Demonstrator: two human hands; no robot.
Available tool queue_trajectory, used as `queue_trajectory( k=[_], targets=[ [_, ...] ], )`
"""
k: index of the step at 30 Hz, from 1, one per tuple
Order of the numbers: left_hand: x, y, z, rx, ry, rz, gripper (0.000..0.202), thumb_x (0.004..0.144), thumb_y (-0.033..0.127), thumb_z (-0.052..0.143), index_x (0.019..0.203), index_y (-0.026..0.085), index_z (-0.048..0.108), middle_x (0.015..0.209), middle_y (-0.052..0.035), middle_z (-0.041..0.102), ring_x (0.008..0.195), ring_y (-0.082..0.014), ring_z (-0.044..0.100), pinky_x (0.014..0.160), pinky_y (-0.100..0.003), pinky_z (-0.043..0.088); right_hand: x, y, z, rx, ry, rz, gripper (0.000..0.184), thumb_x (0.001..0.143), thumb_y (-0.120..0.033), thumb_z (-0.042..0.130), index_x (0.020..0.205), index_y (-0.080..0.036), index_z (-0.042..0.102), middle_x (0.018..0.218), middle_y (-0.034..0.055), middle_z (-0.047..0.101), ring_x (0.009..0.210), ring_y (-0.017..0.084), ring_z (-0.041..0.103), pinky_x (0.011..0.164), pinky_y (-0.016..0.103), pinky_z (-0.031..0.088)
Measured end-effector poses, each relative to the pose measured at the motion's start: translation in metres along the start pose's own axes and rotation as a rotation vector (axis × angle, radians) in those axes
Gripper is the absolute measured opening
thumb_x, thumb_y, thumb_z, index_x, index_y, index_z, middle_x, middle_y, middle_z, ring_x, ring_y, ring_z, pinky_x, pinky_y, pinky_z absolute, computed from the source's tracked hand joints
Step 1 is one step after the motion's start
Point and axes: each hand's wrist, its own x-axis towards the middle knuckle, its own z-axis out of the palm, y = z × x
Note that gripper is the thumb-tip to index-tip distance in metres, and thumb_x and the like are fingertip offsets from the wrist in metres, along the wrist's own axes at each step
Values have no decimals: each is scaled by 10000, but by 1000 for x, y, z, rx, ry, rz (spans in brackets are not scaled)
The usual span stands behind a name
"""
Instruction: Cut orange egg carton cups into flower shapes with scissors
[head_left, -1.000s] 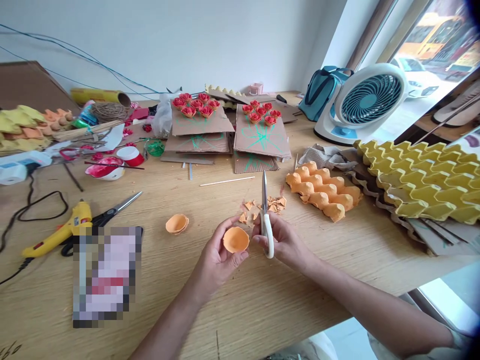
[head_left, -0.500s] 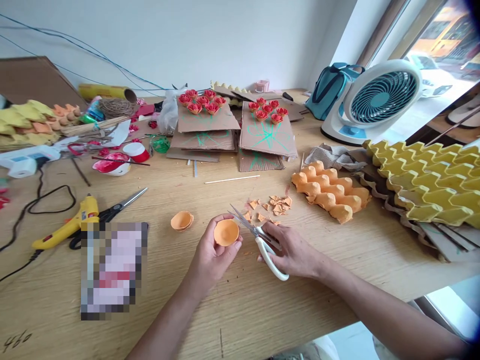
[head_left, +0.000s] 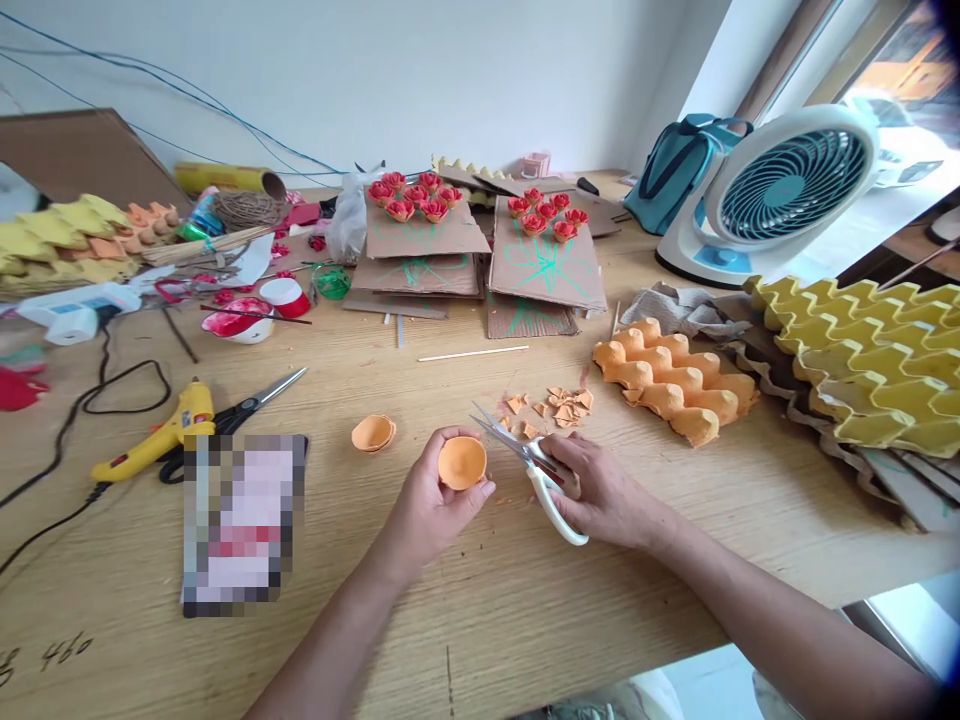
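An orange egg-carton cup (head_left: 462, 463) is held by its sides in my left hand (head_left: 427, 505), its hollow facing me. My right hand (head_left: 604, 490) grips white-handled scissors (head_left: 553, 505). Their slightly parted blades point up and left, close to the cup but apart from it. Left of my hands, more cut cups (head_left: 373, 433), seemingly stacked, lie on the table. Beyond the scissors lie several orange carton scraps (head_left: 568, 407). A piece of orange egg carton (head_left: 675, 380) rests bottom up to the right of them.
Yellow egg trays (head_left: 862, 365) are stacked at the right, before a white fan (head_left: 795, 190). Red paper flowers (head_left: 416, 197) sit on cardboard sheets (head_left: 547, 270) at the back. A yellow glue gun (head_left: 161, 435) and black-handled scissors (head_left: 255, 400) lie left. A thin stick (head_left: 472, 354) lies mid-table.
The whole view has shifted slightly, so everything appears a little further right. Both hands keep their holds on the cup and the scissors, with hardly any movement between them.
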Motion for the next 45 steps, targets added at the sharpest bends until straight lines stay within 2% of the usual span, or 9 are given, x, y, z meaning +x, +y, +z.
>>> queue_trajectory(
  k=[5, 13, 17, 20, 27, 33, 35, 39, 45],
  targets=[
    [4, -5, -21, 257, 226, 80, 485, 786, 351, 730, 1230, 248, 563, 1183, -59, 633, 1065, -229, 639, 930, -357, 528, 1, 3, 3, -62, -35, -41, 233, 955, -364, 524, 803, -206, 443, 746, -8, 546, 627, 129, 447, 700, 280, 364],
    [9, 2, -35, 52, 498, 139, 485, 753, 442, 760, 1145, 198, 611, 1153, -78, 660, 1058, -226, 646, 929, -345, 549, -8, -18, -8, -373, -216, 102, 157, 918, -328, 607, 886, -181, 565, 906, 49, 660, 735, 155, 577, 708, 298, 351],
    [6, 7, -31, 9, 486, 152, 467, 750, 412, 776, 1138, 210, 614, 1128, -61, 661, 1020, -204, 654, 891, -328, 562, -24, -45, -4, -422, -373, 95, 174, 921, -358, 587, 925, -185, 568, 882, 42, 686, 682, 154, 599, 645, 304, 318],
    [5, 8, -31, -19, 467, 176, 464, 768, 413, 767, 1156, 209, 614, 1144, -67, 661, 1020, -197, 654, 883, -320, 561, -30, -51, 3, -424, -396, 64, 179, 899, -373, 600, 924, -199, 565, 884, 31, 702, 676, 158, 618, 632, 307, 307],
    [7, 2, -33, 5, 427, 168, 457, 805, 425, 730, 1181, 198, 601, 1182, -80, 649, 1006, -194, 651, 867, -317, 546, -41, -37, 1, -667, -129, 460, 201, 954, -352, 495, 890, -174, 561, 780, 64, 702, 632, 189, 630, 635, 328, 297],
    [8, -5, -30, 50, 386, 174, 425, 833, 400, 708, 1197, 210, 597, 1152, -71, 648, 994, -184, 645, 866, -299, 528, -45, -57, 25, -483, -242, 182, 191, 934, -391, 540, 893, -206, 560, 839, 26, 707, 666, 167, 642, 656, 311, 329],
    [9, -7, -30, 56, 369, 166, 419, 838, 400, 705, 1194, 208, 595, 1164, -75, 647, 1000, -184, 643, 871, -299, 524, -41, -51, 22, -504, -243, 213, 180, 934, -383, 540, 903, -209, 569, 847, 28, 708, 664, 169, 644, 636, 305, 324],
    [9, -8, -29, 79, 355, 167, 407, 847, 399, 697, 1193, 209, 599, 1179, -80, 647, 1027, -192, 639, 886, -310, 520, -35, -34, 5, -655, -110, 484, 221, 956, -377, 493, 918, -176, 576, 855, 86, 708, 673, 198, 658, 589, 305, 315],
    [10, -12, -25, 115, 311, 176, 402, 859, 418, 671, 1189, 202, 594, 1167, -88, 651, 1035, -207, 646, 874, -320, 528, -16, -52, 21, -551, -219, 265, 237, 949, -431, 521, 945, -201, 580, 892, 63, 716, 676, 195, 674, 604, 290, 375]
  ],
)
